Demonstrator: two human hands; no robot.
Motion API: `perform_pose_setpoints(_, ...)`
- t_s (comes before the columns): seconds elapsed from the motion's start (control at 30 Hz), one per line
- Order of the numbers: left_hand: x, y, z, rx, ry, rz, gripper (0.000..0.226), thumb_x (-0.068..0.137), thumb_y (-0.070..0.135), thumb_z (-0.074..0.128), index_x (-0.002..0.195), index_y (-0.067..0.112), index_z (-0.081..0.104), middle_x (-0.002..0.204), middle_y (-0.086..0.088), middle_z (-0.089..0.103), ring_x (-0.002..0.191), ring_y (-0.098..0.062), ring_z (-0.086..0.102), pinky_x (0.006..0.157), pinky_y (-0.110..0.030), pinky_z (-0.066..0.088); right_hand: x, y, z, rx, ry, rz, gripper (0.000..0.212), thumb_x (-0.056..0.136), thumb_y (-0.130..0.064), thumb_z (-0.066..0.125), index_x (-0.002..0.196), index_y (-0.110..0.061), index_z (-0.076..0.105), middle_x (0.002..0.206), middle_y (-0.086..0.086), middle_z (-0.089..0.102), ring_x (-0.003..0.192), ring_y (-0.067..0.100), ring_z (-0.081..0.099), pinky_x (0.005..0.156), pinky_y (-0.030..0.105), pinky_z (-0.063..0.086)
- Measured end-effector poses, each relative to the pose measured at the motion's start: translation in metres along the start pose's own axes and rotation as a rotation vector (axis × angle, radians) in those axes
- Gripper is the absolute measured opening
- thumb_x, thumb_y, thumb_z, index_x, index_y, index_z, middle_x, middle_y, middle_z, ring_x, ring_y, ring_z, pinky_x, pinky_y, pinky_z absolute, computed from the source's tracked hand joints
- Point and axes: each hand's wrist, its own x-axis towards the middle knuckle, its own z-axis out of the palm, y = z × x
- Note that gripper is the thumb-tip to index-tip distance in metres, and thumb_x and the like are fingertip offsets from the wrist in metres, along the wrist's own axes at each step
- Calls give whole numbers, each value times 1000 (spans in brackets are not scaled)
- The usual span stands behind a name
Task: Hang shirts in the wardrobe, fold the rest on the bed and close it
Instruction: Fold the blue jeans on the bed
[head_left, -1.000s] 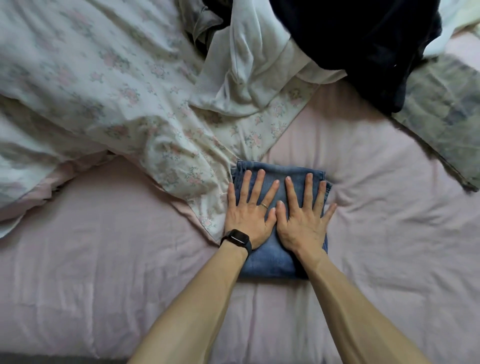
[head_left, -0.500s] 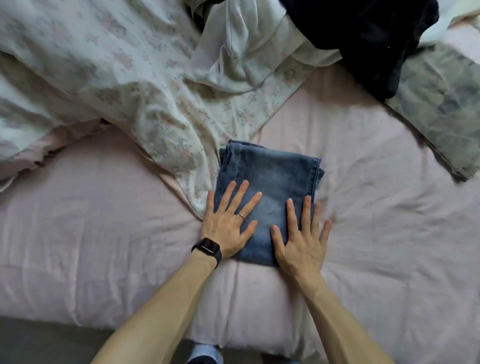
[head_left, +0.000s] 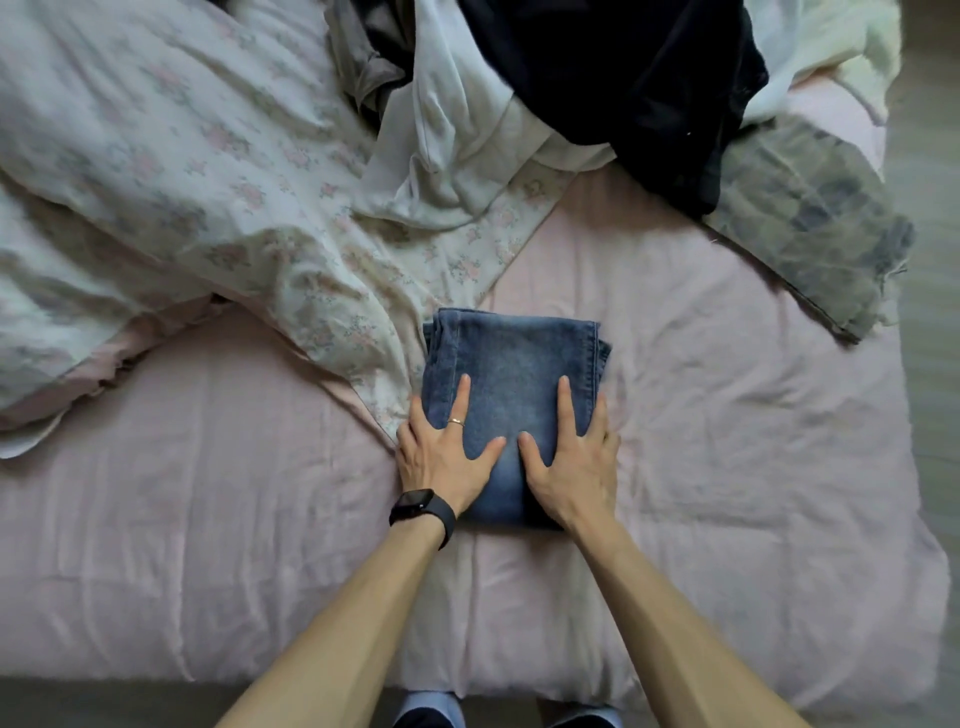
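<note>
A folded pair of blue jeans (head_left: 511, 364) lies on the pink bed sheet (head_left: 727, 415), its left edge against the floral duvet (head_left: 182, 182). My left hand (head_left: 444, 457), with a ring and a black watch, holds the jeans' near left side. Its thumb and one finger lie on top, and the outer fingers drop over the edge. My right hand (head_left: 571, 462) holds the near right side the same way. A heap of clothes sits at the head of the bed: a white garment (head_left: 457, 130), a black one (head_left: 649, 88) and a grey checked one (head_left: 810, 223).
The bed's near edge runs along the bottom, with the floor and my feet (head_left: 431, 712) below it. A strip of floor (head_left: 935, 364) shows past the right edge. Bare pink sheet lies left and right of the jeans.
Both hands slid from flat on the middle of the jeans back toward me and apart, onto the near side edges. My view pulled back, showing more of the bed.
</note>
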Motion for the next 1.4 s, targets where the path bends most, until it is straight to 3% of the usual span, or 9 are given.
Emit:
perform_pose_setpoints(0.17, 27, 0, -14, -81, -86, 0, 105, 67, 73, 71, 137, 75, -7, 136, -12, 25, 118, -38, 40, 106, -46, 39, 15, -16, 2, 3, 12, 25, 88, 90, -56, 56, 156, -49, -2, 164, 23, 4, 118, 47, 43, 109, 48, 34)
perform_pose_setpoints(0.37, 33, 0, -15, -138, -97, 10, 111, 64, 68, 76, 133, 78, -9, 129, -11, 32, 118, -40, 47, 108, -43, 39, 16, -16, -1, 45, 38, 33, 90, 87, -53, 61, 155, -54, 1, 161, 22, 9, 125, 47, 39, 110, 51, 37)
perform_pose_setpoints(0.6, 10, 28, -20, 34, -86, -4, 103, 79, 59, 71, 149, 60, -4, 130, -9, 31, 113, -32, 41, 98, -43, 42, 15, -21, -14, 228, 67, 91, 90, 82, -40, 72, 152, -53, 17, 153, 17, 21, 128, 39, 49, 105, 49, 46)
perform_pose_setpoints(0.7, -11, 45, -18, 66, -117, 7, 97, 83, 53, 69, 152, 56, 0, 142, -11, 24, 121, -34, 37, 100, -47, 42, 1, -11, -26, 271, 115, 93, 87, 82, -33, 74, 153, -48, 25, 147, 14, 25, 124, 35, 54, 104, 46, 48)
perform_pose_setpoints(0.77, -20, 55, -14, 73, -171, 15, 96, 84, 51, 69, 152, 54, 2, 149, -14, 18, 127, -36, 34, 104, -47, 40, -10, 2, -31, 265, 112, 137, 87, 83, -32, 73, 153, -47, 25, 147, 14, 24, 125, 35, 53, 103, 44, 49)
perform_pose_setpoints(0.9, -19, 59, -6, 9, -216, 29, 94, 80, 54, 72, 149, 59, 8, 137, -12, 29, 122, -33, 39, 106, -42, 38, -22, 22, -34, 260, 75, 171, 89, 84, -36, 72, 153, -52, 19, 147, 14, 23, 129, 34, 49, 102, 42, 47)
perform_pose_setpoints(1.03, -7, 49, 2, -57, -211, 41, 97, 76, 55, 75, 147, 63, 9, 134, -12, 31, 118, -34, 41, 105, -42, 39, -11, 24, -25, 210, 40, 162, 93, 85, -41, 70, 155, -53, 9, 153, 21, 18, 128, 40, 50, 104, 44, 47)
perform_pose_setpoints(1.2, -14, 45, 9, -8, -171, 106, 98, 78, 55, 74, 149, 60, 6, 132, -13, 22, 118, -37, 40, 107, -42, 37, -25, 24, -7, -47, 80, 74, 83, 95, -41, 59, 161, -31, 9, 158, 33, 10, 127, 51, 42, 107, 53, 40)
perform_pose_setpoints(1.4, -17, 43, 11, -59, -133, 129, 100, 78, 46, 79, 149, 59, 9, 128, -3, 13, 119, -37, 47, 103, -42, 44, -34, 9, -4, -84, 109, 182, 80, 96, -43, 55, 161, -32, 10, 164, 24, 3, 130, 44, 39, 98, 54, 43)
